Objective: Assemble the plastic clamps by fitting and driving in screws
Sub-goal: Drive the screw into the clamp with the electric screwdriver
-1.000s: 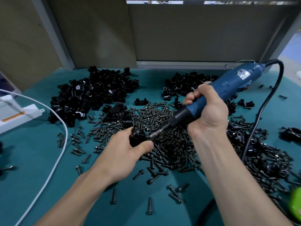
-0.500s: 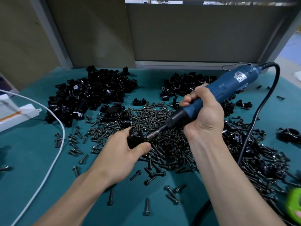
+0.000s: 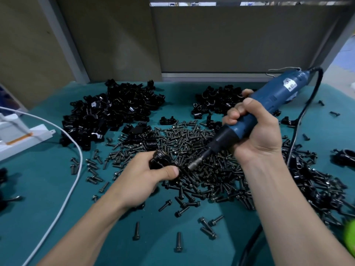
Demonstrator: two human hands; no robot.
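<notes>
My left hand (image 3: 142, 177) grips a black plastic clamp (image 3: 160, 160) just above the pile of dark screws (image 3: 192, 150) at the table's middle. My right hand (image 3: 255, 135) is wrapped round a blue electric screwdriver (image 3: 269, 100), held slanted down to the left. Its metal bit tip (image 3: 193, 165) sits a little to the right of the clamp, apart from it, near my left thumb. Most of the clamp is hidden by my fingers.
A big heap of black clamp halves (image 3: 109, 114) lies at the back left, a smaller heap (image 3: 217, 100) at the back centre. More clamps and screws (image 3: 317, 179) spread to the right. A white cable (image 3: 76, 160) and white box (image 3: 21, 137) lie left. The driver's black cord (image 3: 299, 121) trails right.
The screwdriver bit has drawn back to the right, off the clamp in my left hand. My left hand has kept its hold on the clamp and barely shifted.
</notes>
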